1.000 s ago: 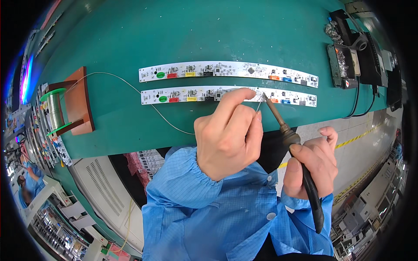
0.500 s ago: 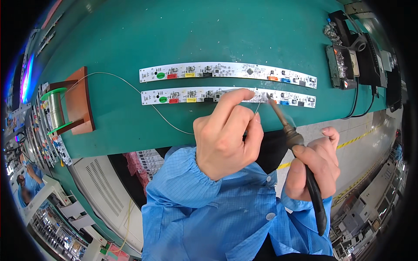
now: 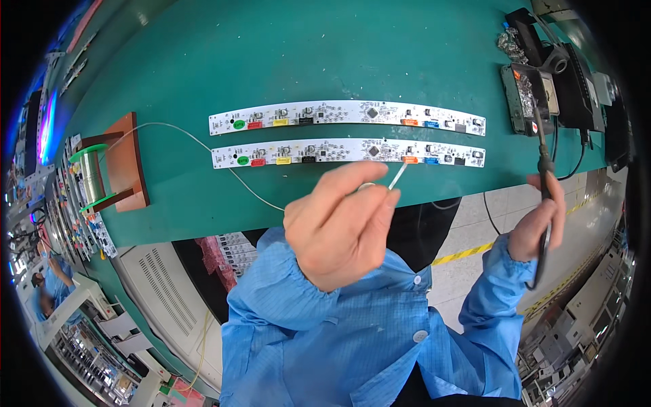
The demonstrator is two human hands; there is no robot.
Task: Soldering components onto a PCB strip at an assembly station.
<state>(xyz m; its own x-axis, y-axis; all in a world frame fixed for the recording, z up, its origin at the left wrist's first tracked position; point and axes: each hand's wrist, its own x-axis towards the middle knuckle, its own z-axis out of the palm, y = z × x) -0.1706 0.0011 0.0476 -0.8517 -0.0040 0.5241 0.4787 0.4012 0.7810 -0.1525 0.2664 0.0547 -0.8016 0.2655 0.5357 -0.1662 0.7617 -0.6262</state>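
Observation:
Two long curved white circuit boards lie side by side on the green mat, the far board (image 3: 346, 114) and the near board (image 3: 346, 152). My left hand (image 3: 339, 227) pinches a thin solder wire (image 3: 397, 176) whose tip hovers just below the near board's orange part. The wire runs back across the mat to a spool (image 3: 91, 176) on a wooden stand at the left. My right hand (image 3: 536, 224) grips a soldering iron (image 3: 542, 163) upright, its tip pointing up toward the iron holder (image 3: 529, 88) at the right, well away from the boards.
A soldering station (image 3: 576, 81) with cables sits at the table's far right. Trays of small coloured parts (image 3: 68, 203) line the left edge. Below the table front are a grey cabinet and a floor with a yellow line (image 3: 468, 254).
My right hand has swung the soldering iron off the near board, out to the right toward the holder. My left hand has pulled back slightly from the board with the wire.

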